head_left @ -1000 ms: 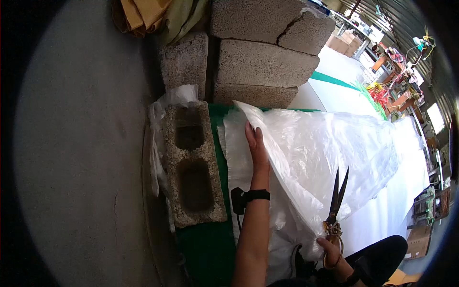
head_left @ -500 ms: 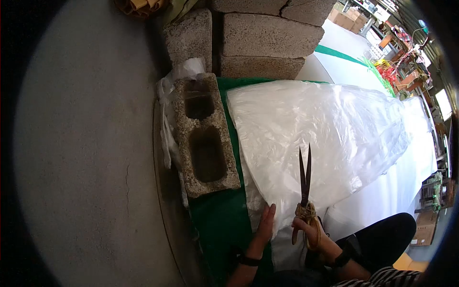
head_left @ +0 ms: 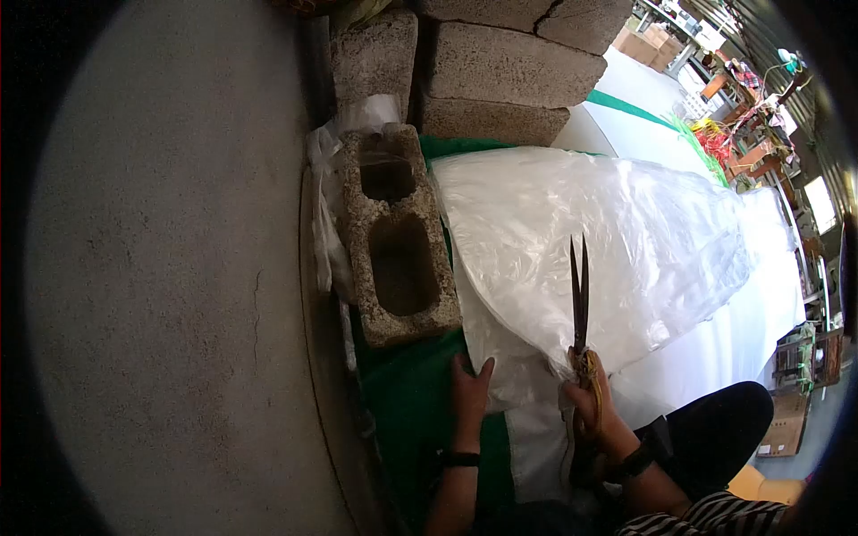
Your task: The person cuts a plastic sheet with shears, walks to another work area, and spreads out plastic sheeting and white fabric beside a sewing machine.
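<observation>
The lower parts of the scissors (head_left: 579,308) are hard to make out: the fingers of the right hand (head_left: 593,397) cover much of the handles, and the dark area below hides where the loops end. That grip is closed around the handles, with the blades rising just beyond it, slightly apart, their points toward the far edge of the green cloth (head_left: 407,380). They stand out against the clear plastic (head_left: 572,232), whose near edge reaches the right hand; whether the fingers also pinch it, I cannot tell.

The left hand (head_left: 470,393) is near the cloth's left edge, well apart from the scissors, its thumb and a raised finger spread; the remaining fingers are hard to tell apart. The pale sheet (head_left: 536,447) lies just beside it, partly under the plastic. Beyond this hand, a hollow block (head_left: 362,268) lies along the cloth's left edge. The stacked blocks (head_left: 509,67) are cut off at the top of the view.
</observation>
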### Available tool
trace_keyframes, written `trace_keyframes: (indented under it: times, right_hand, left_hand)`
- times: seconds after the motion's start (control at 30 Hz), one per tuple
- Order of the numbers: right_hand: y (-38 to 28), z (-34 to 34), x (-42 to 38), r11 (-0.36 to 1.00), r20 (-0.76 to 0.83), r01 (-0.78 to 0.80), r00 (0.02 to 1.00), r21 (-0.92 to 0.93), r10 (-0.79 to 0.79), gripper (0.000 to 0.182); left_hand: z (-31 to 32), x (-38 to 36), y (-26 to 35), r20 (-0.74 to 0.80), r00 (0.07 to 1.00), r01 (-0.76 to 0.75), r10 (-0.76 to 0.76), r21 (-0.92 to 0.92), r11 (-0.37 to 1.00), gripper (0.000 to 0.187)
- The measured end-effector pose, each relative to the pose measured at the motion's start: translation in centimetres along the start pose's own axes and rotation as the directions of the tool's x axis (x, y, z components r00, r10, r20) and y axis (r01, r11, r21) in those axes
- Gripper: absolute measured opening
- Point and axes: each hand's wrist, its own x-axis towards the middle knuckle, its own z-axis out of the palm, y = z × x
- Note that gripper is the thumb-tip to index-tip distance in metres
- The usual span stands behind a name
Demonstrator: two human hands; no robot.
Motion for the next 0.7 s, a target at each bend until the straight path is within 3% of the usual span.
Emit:
trace_keyframes:
  times: [0.03,0.07,0.1,0.17,0.23,0.3,0.37,0.4,0.43,0.47,0.5,0.53,0.6,0.63,0.7]
  right_hand:
    - [0.9,-0.3,0.0,1.000,0.000,-0.005,1.000,-0.004,0.005,0.054]
    - [1.7,-0.7,0.5,0.993,-0.031,0.103,0.994,-0.053,-0.105,0.054]
    - [2.1,-0.9,1.1,0.971,-0.057,0.214,0.974,-0.107,-0.221,0.054]
    - [2.0,-1.5,0.9,0.982,-0.048,0.188,0.981,-0.027,-0.189,0.055]
    - [1.7,-1.3,0.7,0.990,-0.123,0.117,0.985,-0.076,-0.125,0.061]
    - [2.4,-1.0,0.9,0.987,-0.099,0.150,0.983,-0.060,-0.156,0.058]
    - [2.7,-0.9,0.8,0.981,-0.085,0.187,0.978,-0.044,-0.190,0.055]
    - [2.5,-0.4,0.7,0.998,-0.017,0.054,0.998,0.030,-0.053,0.054]
    - [2.5,0.1,0.5,0.991,0.057,-0.090,0.995,0.097,0.085,0.053]
    - [2.8,0.8,0.1,0.996,0.083,-0.020,0.996,0.088,0.013,0.048]
    - [3.0,1.3,-0.2,0.995,0.083,-0.034,0.996,0.092,0.026,0.048]
    - [3.1,1.8,-0.4,0.995,0.115,-0.079,0.991,0.065,0.072,0.046]
    - [4.5,1.9,-1.4,0.983,0.187,-0.169,0.970,0.075,0.153,0.045]
    - [5.4,1.9,-2.7,0.981,0.182,-0.177,0.970,0.075,0.161,0.045]
    - [7.1,1.6,-5.6,0.982,0.159,-0.144,0.979,0.121,0.124,0.034]
  left_hand:
    - [0.6,0.3,0.2,0.182,0.980,0.100,-0.076,-0.129,0.986,0.050]
    - [1.0,0.5,0.8,0.364,0.924,0.213,-0.116,-0.238,0.948,0.046]
    - [1.6,0.2,1.0,0.363,0.925,0.207,-0.108,-0.245,0.947,0.046]
    - [2.5,-0.9,1.6,0.332,0.933,-0.144,0.141,-0.017,0.989,0.036]
    - [2.4,-1.3,2.5,0.343,0.934,-0.114,0.099,0.024,0.993,0.035]
    - [2.1,-1.6,2.7,0.351,0.935,-0.083,0.056,0.064,0.994,0.034]
    - [1.1,-1.7,1.4,-0.023,0.970,-0.241,0.242,0.034,0.970,0.037]
    - [-0.4,-2.2,1.9,-0.045,0.948,-0.303,0.315,0.180,0.936,0.039]
    - [-1.0,-2.9,2.6,-0.032,0.948,-0.306,0.317,0.181,0.935,0.039]
    - [-1.6,-3.7,3.0,0.244,0.967,-0.034,0.076,-0.171,0.985,0.045]
    - [-2.0,-4.3,3.0,0.547,0.834,0.333,-0.069,-0.400,0.854,0.052]
    - [-2.1,-4.5,2.9,0.549,0.832,0.340,-0.080,-0.391,0.855,0.052]
    - [-1.8,-4.3,2.5,0.716,0.689,0.640,-0.113,-0.528,0.557,0.064]
    - [-1.1,-4.3,1.4,0.721,0.683,0.648,-0.118,-0.522,0.555,0.064]
    - [1.2,-4.5,-1.8,0.528,0.806,0.524,-0.269,-0.425,0.738,0.062]
